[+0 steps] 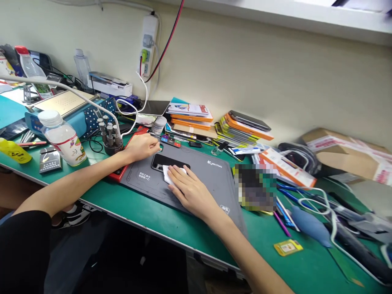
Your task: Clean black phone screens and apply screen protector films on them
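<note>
A dark smartphone lies on the grey work mat, its camera area towards the left. My right hand presses a folded white cloth onto the phone's near side, fingers stretched over the cloth. The hand covers part of the phone's right end. Curled closed, my left hand is over the mat's far left edge, just beyond the phone. Whatever its fingers may hold is hidden.
A screwdriver holder and a white-capped bottle stand left of the mat. Stacked orange-edged boxes line the wall. To the right lie a blurred-out item, a blue air blower, cables and a small yellow packet.
</note>
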`<state>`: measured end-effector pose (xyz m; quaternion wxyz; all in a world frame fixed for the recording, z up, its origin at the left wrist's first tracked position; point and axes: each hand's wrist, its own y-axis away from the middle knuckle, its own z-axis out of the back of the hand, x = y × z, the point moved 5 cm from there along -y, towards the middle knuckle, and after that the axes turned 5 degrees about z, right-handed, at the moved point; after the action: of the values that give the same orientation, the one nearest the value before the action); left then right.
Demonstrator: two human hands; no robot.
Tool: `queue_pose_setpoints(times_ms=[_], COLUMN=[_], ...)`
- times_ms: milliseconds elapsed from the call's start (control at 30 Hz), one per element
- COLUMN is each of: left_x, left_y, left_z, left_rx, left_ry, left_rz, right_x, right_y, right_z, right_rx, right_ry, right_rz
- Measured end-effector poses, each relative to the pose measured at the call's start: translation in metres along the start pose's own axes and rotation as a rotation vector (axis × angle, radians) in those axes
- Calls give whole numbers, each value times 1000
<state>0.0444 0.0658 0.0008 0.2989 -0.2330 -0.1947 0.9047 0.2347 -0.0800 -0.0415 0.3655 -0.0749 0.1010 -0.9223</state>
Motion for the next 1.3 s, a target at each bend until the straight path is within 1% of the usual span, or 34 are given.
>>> queue_pose_setpoints(times_ms=[167,267,367,567,667,767,967,1067,1167,1300], left_x=[1,3,3,3,3,3,2,1,1,0], left_y=[1,1,1,1,0,0,1,2,3,4], left_z=[2,4,4,-2,-3,-3,0,0,-2,-6], left_rx=[-4,-13,-10,2,11,14,-3,-3,4,37], left_ry=[4,6,12,34,37,40,40,29,19,22], left_rz=[-13,-8,-2,18,16,15,12,12,15,13], right_x=[19,22,15,-17,-24,-26,-46,-51,-46,-45], right_y=[-37,-44,-30,32,48,47,24,17,21,42], right_z=[-2,-4,-5,-1,2,3,-2,-5,-5,-5], right_rx=[24,4,-23,-92,-99,-91,-80,-93,-139,-216], right_ry=[14,12,19,13,0,-9,-9,6,35,12], right_rz=[51,56,40,-37,-71,-109,-186,-185,-143,-115])
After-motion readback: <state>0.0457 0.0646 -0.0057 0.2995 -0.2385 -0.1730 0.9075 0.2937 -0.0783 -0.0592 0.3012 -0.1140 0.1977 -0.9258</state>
